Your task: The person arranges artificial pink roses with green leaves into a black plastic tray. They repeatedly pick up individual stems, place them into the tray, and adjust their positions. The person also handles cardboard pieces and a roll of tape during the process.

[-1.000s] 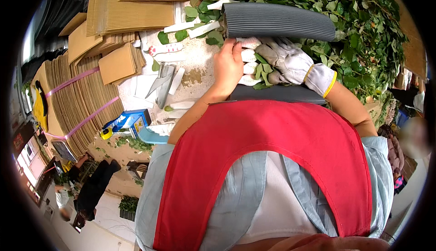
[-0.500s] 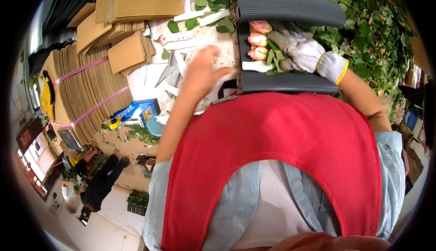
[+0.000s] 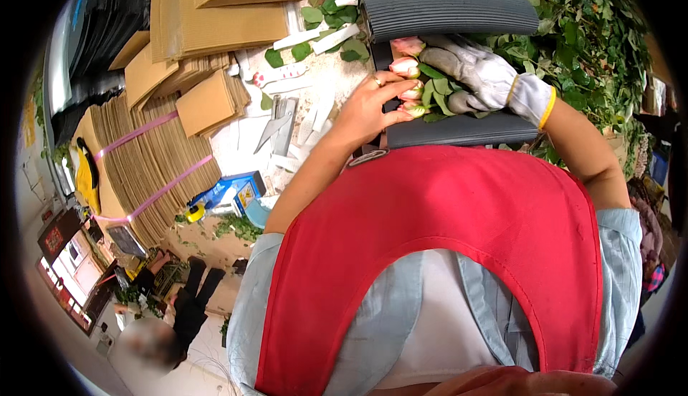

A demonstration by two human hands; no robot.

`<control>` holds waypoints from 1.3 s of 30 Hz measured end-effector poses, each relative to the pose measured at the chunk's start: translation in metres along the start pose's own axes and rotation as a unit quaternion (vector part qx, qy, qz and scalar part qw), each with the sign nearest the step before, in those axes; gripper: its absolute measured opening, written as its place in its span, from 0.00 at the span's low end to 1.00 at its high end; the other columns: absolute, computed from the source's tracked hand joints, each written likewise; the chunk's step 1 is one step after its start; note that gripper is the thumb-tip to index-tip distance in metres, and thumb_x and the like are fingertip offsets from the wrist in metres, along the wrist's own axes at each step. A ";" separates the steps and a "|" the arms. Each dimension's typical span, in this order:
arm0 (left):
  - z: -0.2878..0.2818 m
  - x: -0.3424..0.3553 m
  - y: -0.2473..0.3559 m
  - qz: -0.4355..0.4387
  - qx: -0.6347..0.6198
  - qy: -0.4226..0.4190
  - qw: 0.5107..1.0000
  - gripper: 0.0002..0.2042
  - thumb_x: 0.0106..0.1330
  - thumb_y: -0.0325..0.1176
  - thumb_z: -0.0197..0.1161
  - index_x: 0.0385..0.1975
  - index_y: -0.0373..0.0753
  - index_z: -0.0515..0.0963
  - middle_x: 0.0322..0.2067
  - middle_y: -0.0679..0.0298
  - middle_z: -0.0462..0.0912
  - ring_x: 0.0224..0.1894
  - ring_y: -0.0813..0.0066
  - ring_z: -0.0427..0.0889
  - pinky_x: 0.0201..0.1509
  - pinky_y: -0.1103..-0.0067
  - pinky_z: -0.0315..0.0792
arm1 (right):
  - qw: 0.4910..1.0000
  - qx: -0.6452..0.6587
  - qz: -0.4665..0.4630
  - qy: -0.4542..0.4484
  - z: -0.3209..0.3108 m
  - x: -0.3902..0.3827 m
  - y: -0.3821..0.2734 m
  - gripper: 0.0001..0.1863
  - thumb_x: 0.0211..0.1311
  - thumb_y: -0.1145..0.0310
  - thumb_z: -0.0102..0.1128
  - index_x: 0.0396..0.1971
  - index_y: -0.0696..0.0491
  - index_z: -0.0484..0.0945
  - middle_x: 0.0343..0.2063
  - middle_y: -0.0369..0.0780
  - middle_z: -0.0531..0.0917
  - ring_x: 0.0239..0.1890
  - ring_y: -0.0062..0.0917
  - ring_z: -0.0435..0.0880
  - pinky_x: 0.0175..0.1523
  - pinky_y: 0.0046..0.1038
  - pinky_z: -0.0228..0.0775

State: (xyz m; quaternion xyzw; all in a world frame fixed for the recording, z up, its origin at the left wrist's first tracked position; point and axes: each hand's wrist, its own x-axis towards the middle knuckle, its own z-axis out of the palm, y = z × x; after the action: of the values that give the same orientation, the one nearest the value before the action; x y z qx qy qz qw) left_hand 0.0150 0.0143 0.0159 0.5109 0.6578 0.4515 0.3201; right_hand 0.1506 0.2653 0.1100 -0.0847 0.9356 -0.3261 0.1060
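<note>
A row of pink-and-cream roses (image 3: 406,67) lies with its heads toward the left on a dark grey ridged holder (image 3: 451,12), between its padded far side and near side. My right hand (image 3: 476,77), in a white work glove with a yellow cuff, is closed round the roses' leafy stems just behind the heads. Bare and wearing a ring, my left hand (image 3: 365,109) reaches in from the left, its fingers and thumb on the nearest rose heads. Part of those blooms is hidden by its fingers. The nearest bloom shows no white net sleeve.
White net sleeves (image 3: 335,39) and a grey blade-like tool (image 3: 281,125) lie on the table to the left. Strapped cardboard (image 3: 154,159) is stacked beyond, near a blue box (image 3: 233,189). Leafy stems (image 3: 595,45) heap up at the right. Another person (image 3: 193,310) is at the lower left.
My left hand has moved right, from over the table onto the nearest roses. The white net sleeve on the nearest bloom is gone. My right hand stays round the stems.
</note>
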 end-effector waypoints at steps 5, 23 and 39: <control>0.013 0.007 -0.023 0.028 0.011 -0.007 1.000 0.28 0.50 0.39 0.79 0.54 0.46 0.83 0.50 0.63 0.85 0.54 0.60 0.78 0.61 0.68 0.73 | 0.980 -0.130 -0.047 0.142 -0.035 0.005 -0.029 0.15 0.56 0.65 0.69 0.44 0.48 0.81 0.20 0.37 0.80 0.20 0.35 0.81 0.27 0.37 0.73; 0.003 0.018 0.000 0.093 0.226 0.001 0.970 0.23 0.50 0.46 0.79 0.50 0.57 0.87 0.59 0.61 0.72 0.59 0.55 0.68 0.65 0.61 0.64 | 0.971 -0.184 0.151 -0.022 0.015 0.033 -0.019 0.09 0.60 0.61 0.64 0.35 0.48 0.85 0.26 0.47 0.86 0.31 0.46 0.87 0.35 0.44 0.80; 0.019 0.029 -0.017 0.113 0.102 0.042 0.987 0.13 0.57 0.37 0.74 0.43 0.51 0.89 0.53 0.64 0.85 0.56 0.64 0.80 0.61 0.68 0.68 | 0.956 0.067 0.240 0.154 0.007 0.024 -0.008 0.17 0.62 0.56 0.65 0.42 0.53 0.87 0.33 0.48 0.88 0.37 0.40 0.89 0.43 0.34 0.81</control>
State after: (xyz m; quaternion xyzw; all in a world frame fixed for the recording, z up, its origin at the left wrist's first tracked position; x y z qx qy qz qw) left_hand 0.0175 0.0459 -0.0064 0.5923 0.6515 0.4363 0.1855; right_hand 0.1304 0.2491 0.1065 0.2006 0.9092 -0.3624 0.0412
